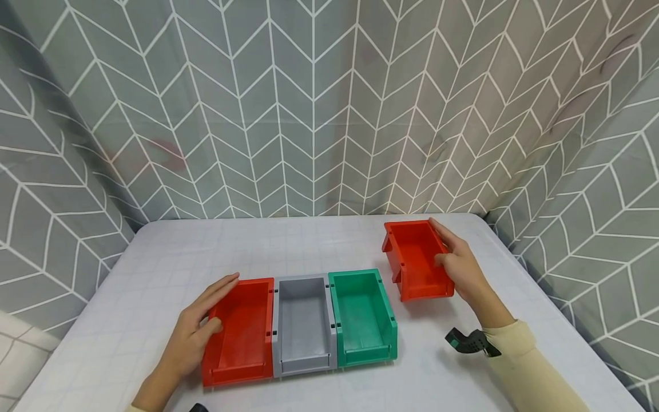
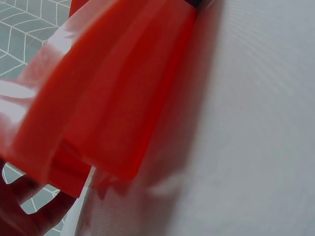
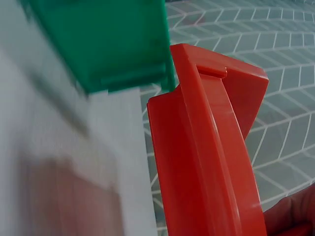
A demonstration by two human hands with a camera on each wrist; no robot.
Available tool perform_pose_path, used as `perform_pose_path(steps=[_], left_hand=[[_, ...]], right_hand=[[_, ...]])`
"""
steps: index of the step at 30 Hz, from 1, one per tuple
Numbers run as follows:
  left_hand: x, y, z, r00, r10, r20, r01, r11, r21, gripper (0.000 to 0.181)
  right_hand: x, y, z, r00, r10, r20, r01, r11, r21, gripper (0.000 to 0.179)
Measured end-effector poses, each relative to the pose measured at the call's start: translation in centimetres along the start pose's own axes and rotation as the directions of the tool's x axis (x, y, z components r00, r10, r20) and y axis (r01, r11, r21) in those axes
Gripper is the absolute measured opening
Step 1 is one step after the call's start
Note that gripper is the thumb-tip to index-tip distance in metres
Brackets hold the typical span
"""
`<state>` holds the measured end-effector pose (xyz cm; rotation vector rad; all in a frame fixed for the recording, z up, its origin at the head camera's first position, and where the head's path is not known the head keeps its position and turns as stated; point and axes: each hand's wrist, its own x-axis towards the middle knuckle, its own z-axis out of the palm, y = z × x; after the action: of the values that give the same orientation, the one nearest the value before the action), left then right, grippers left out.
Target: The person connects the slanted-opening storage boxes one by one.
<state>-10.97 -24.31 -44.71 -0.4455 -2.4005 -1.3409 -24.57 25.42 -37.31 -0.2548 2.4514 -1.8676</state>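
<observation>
In the head view a red plastic storage bin (image 1: 242,337) stands at the left of a row, beside a grey bin (image 1: 305,326) and a green bin (image 1: 362,315). My left hand (image 1: 191,329) rests along the red bin's left side, fingers stretched toward its back corner and thumb over the side rim. At the right, my right hand (image 1: 460,266) grips a second red bin (image 1: 419,257) by its right side wall. That bin is tilted, with a shadow on the table below it. In the right wrist view, the green bin (image 3: 113,44) shows behind the held red bin (image 3: 197,162).
A white table (image 1: 288,246) with rounded corners bears the bins. Grey curtains (image 1: 319,114) with white chevron lines stand behind it and at both sides. A black strap device (image 1: 471,341) is on my right wrist.
</observation>
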Motion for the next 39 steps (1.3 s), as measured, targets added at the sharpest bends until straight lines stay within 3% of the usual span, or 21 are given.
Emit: perform_pose_path(steps=[21,39], left_hand=[[-0.1,-0.2,0.0,1.000,-0.009,-0.006,0.009,1.000,-0.028,0.084],[0.0,-0.2,0.0,1.000,-0.009,0.001,0.009,1.000,-0.016,0.085]], right_hand=[[-4.2,-1.7,0.7,1.000,0.017,0.026,-0.018,1.000,0.024,0.088],[-6.6,-1.5,1.3,0.999,0.041,0.028,-0.042,0.998,0.041,0.087]])
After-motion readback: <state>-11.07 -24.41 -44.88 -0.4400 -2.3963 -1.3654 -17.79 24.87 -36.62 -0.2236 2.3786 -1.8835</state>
